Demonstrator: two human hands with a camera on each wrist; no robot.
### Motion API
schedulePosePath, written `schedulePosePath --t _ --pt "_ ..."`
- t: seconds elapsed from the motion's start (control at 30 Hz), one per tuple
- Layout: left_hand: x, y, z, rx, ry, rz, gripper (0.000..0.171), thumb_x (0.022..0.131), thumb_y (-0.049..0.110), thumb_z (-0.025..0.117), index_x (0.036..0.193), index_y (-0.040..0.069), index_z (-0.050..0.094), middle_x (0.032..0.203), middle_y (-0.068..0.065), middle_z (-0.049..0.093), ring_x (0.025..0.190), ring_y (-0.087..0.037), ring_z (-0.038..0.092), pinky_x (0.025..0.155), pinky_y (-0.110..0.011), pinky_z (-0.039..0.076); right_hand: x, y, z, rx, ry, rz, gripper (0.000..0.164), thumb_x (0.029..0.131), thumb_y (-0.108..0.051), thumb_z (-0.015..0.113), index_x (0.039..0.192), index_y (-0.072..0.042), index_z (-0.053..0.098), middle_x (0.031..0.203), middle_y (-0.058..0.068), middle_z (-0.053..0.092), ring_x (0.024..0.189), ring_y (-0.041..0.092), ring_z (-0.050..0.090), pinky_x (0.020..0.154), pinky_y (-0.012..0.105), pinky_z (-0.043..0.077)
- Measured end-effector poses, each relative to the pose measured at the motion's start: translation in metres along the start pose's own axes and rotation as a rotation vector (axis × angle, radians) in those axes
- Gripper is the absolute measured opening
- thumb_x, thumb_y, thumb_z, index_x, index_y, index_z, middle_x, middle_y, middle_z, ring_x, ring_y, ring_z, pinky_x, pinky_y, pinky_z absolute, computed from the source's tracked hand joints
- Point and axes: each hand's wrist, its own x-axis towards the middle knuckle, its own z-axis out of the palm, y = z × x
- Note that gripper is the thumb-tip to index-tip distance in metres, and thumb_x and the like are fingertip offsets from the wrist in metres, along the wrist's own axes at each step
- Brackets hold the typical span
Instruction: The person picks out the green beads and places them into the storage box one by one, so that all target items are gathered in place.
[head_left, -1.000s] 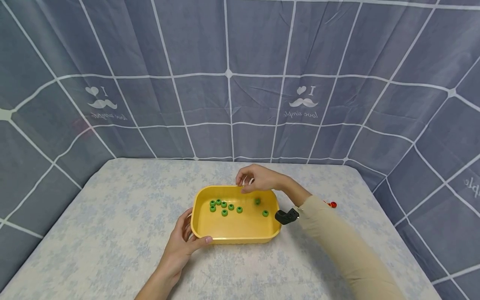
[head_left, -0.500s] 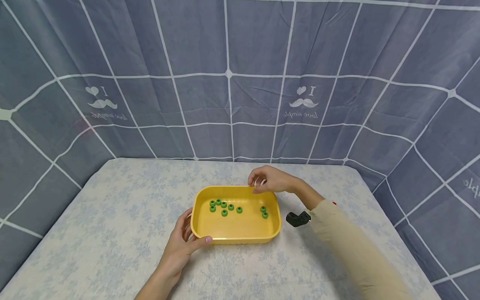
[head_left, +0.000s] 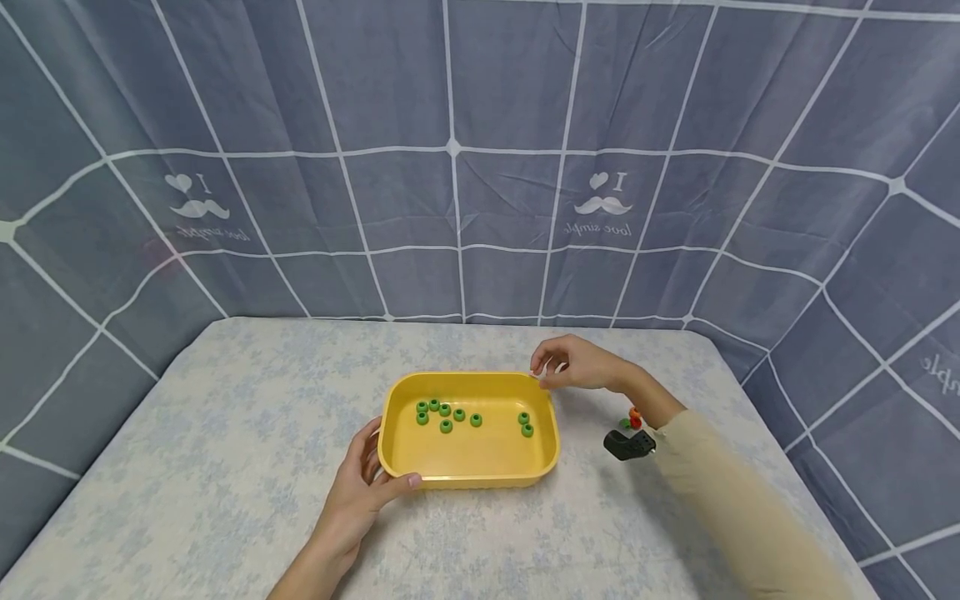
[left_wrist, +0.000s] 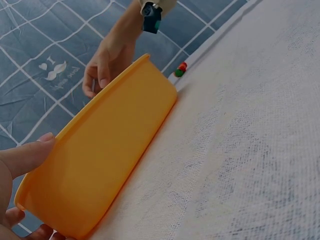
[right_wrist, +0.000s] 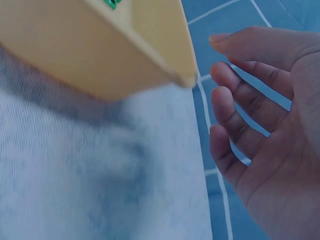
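A yellow plastic basin [head_left: 480, 454] stands on the table, and several small green beads [head_left: 446, 427] with holes lie on its floor. Most are clustered left of centre; two green beads [head_left: 526, 424] sit together at the right. My left hand [head_left: 358, 487] holds the basin by its near left corner, thumb over the rim and fingers round the side. Beyond the far right corner, my right hand [head_left: 581, 364] hovers with loosely bent fingers. The right wrist view shows nothing between those fingers [right_wrist: 225, 107], apart from the basin wall [right_wrist: 100, 55].
On the table right of the basin, partly behind the right wrist, lie red, orange and green beads [head_left: 634, 419]. A black device [head_left: 628, 445] is strapped to that wrist. A blue-grey curtain [head_left: 510, 200] with white lines hangs behind the patterned tablecloth [head_left: 225, 467].
A green bead dropped into the basin and came to rest beside another at the right. My right hand then moved right, past the far right corner. The left hand kept its hold.
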Motion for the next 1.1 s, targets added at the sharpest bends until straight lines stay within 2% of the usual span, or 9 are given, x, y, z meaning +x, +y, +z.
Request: schedulePosePath --t 0.23,0.37,0.7,0.93,1.1 --pt "0.0 0.001 0.0 0.011 0.009 -0.006 0.106 0.084 0.013 0.089 0.164 0.019 0.02 0.161 -0.01 0.03 0.146 -0.027 0.037 0.114 -0.03 0.041 -0.019 0.014 -0.009 0.013 0.017 0.03 0.024 0.095 -0.004 0.072 0.117 0.004 0.066 0.116 0.025 0.063 0.095 0.029 0.064 0.084 0.038 0.059" --pt "0.0 0.001 0.0 0.014 0.01 -0.011 0.107 0.084 0.013 0.089 0.165 0.019 0.019 0.161 -0.011 0.03 0.146 -0.027 0.036 0.114 -0.031 0.04 -0.032 0.023 -0.014 0.009 0.028 0.073 0.029 0.095 -0.005 0.073 0.12 0.006 0.064 0.119 0.027 0.061 0.097 0.028 0.064 0.085 0.036 0.06" --pt "0.001 0.0 0.0 0.004 -0.006 -0.001 0.106 0.085 0.012 0.088 0.165 0.019 0.018 0.162 -0.011 0.028 0.147 -0.027 0.036 0.115 -0.031 0.039 -0.073 0.062 -0.031 0.009 0.1 0.161 0.027 0.097 -0.005 0.07 0.121 0.006 0.064 0.121 0.024 0.063 0.098 0.029 0.064 0.086 0.045 0.06" --pt "0.001 0.0 0.0 0.004 -0.006 0.003 0.106 0.084 0.012 0.088 0.164 0.019 0.019 0.162 -0.011 0.028 0.147 -0.027 0.035 0.115 -0.031 0.04 -0.096 0.085 -0.036 0.046 0.156 0.239 0.03 0.096 -0.011 0.074 0.121 0.003 0.066 0.12 0.018 0.066 0.103 0.026 0.064 0.087 0.04 0.058" --pt "0.001 0.0 0.0 -0.001 -0.005 0.005 0.106 0.084 0.011 0.088 0.164 0.018 0.019 0.161 -0.011 0.029 0.146 -0.026 0.036 0.114 -0.03 0.04 -0.107 0.101 -0.033 0.043 0.148 0.249 0.04 0.096 -0.015 0.075 0.131 0.0 0.064 0.129 0.018 0.064 0.106 0.024 0.059 0.082 0.034 0.054"
